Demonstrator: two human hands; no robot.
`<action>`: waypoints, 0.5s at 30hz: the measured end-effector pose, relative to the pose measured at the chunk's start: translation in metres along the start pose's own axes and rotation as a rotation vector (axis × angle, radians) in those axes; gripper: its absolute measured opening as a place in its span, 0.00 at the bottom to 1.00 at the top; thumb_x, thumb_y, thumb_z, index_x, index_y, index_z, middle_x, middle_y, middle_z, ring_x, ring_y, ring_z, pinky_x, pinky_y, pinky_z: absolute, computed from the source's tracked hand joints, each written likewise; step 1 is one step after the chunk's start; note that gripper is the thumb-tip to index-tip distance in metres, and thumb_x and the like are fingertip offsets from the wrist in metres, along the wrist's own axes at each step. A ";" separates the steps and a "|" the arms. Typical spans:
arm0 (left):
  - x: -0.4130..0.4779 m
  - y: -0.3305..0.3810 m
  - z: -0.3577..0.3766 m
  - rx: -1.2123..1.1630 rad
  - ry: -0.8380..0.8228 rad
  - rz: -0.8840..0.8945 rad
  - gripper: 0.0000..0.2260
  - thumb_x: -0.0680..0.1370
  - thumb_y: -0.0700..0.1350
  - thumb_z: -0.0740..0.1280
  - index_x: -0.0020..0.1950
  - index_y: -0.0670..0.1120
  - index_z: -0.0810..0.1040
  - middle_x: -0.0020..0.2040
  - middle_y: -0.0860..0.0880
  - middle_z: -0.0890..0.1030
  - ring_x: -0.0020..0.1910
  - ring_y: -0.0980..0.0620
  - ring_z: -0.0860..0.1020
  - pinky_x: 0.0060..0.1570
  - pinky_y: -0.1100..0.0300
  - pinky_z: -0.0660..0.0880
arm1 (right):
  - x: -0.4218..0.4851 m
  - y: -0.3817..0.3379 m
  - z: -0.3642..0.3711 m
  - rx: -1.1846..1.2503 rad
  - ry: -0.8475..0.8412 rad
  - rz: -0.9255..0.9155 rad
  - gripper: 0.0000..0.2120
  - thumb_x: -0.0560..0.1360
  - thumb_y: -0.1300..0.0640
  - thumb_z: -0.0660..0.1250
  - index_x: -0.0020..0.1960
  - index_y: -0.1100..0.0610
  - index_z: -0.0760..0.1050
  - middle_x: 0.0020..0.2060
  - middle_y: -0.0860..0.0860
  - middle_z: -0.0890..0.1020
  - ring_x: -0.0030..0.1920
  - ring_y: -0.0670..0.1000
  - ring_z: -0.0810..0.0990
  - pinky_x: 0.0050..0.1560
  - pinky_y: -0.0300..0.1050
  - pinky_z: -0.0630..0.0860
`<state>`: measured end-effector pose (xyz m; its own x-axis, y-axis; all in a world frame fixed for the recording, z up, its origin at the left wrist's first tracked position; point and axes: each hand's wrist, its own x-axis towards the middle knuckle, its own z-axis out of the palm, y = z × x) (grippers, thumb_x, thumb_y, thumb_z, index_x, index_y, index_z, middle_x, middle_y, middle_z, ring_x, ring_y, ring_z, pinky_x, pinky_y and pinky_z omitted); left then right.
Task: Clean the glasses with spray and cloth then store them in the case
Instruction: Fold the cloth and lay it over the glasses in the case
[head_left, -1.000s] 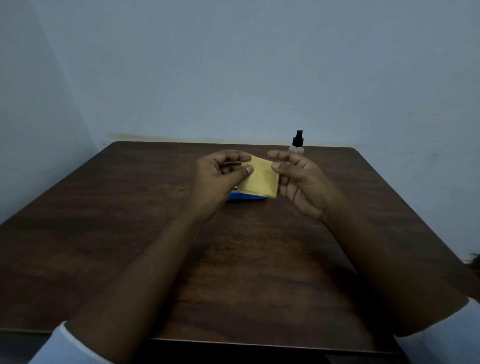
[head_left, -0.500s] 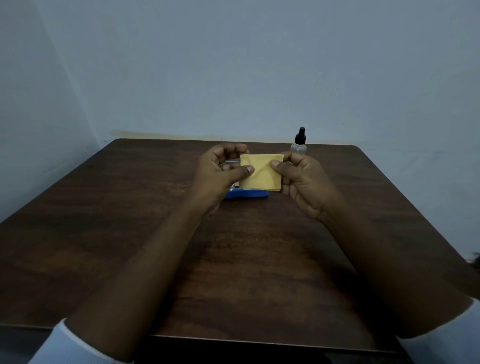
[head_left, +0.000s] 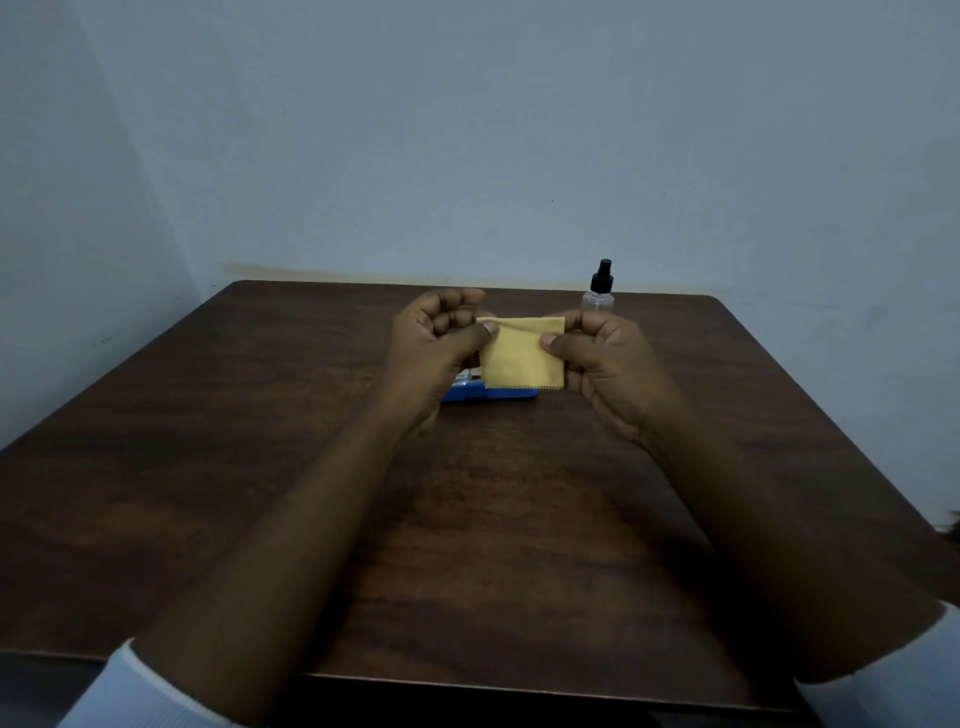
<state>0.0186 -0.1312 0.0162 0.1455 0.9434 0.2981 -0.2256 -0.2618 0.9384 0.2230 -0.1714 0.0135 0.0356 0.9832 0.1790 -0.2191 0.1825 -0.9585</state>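
The worktop (head_left: 234, 467) is dark wood. Its left edge runs diagonally toward a pale wall (head_left: 467, 130), with bare wood between that edge and the hands. A white sleeve (head_left: 130, 696) shows at the lower left.

The left hand (head_left: 436, 348) is raised above the middle of the worktop, fingers curled, pinching the upper left corner of the cloth (head_left: 522, 356) between thumb and forefinger. The cloth is yellow, hangs flat facing the camera between the two hands, and has a zigzag lower edge.

Under that edge lies the blue case (head_left: 491, 393), flat on the wood and partly hidden by the cloth and the left hand. A pale bit shows at the case's left end; I cannot tell what it is.

The right hand (head_left: 608, 364) pinches the cloth's right edge near its upper corner between thumb and forefinger, with its other fingers curled behind.

Just past the right hand, near the far edge, the bottle (head_left: 600, 291) stands upright, clear with a black spray top, apart from the cloth.

Bare wood runs to the right edge, and a wide bare stretch lies between the forearms and the near edge.
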 end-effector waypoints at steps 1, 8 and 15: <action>-0.001 0.003 0.001 -0.043 -0.011 -0.045 0.13 0.79 0.32 0.74 0.62 0.44 0.82 0.45 0.51 0.87 0.47 0.53 0.86 0.45 0.54 0.84 | 0.000 0.000 0.000 0.006 0.003 0.001 0.06 0.80 0.69 0.69 0.56 0.65 0.80 0.50 0.58 0.88 0.53 0.56 0.88 0.48 0.48 0.85; -0.006 0.016 0.002 -0.359 -0.221 -0.495 0.24 0.75 0.43 0.76 0.69 0.37 0.77 0.66 0.34 0.83 0.57 0.41 0.87 0.48 0.51 0.86 | -0.001 -0.005 0.000 0.061 0.015 0.000 0.12 0.79 0.69 0.70 0.62 0.71 0.77 0.52 0.62 0.87 0.53 0.57 0.87 0.51 0.49 0.86; -0.001 0.007 0.001 -0.143 -0.109 -0.344 0.25 0.74 0.30 0.76 0.69 0.43 0.78 0.53 0.42 0.89 0.49 0.46 0.89 0.45 0.54 0.87 | -0.001 -0.008 -0.001 0.109 0.017 0.131 0.02 0.80 0.66 0.70 0.52 0.63 0.79 0.47 0.59 0.88 0.48 0.55 0.89 0.42 0.46 0.86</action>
<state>0.0173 -0.1344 0.0228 0.3358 0.9419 -0.0057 -0.2772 0.1046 0.9551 0.2255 -0.1742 0.0209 0.0163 0.9986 0.0495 -0.3277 0.0521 -0.9433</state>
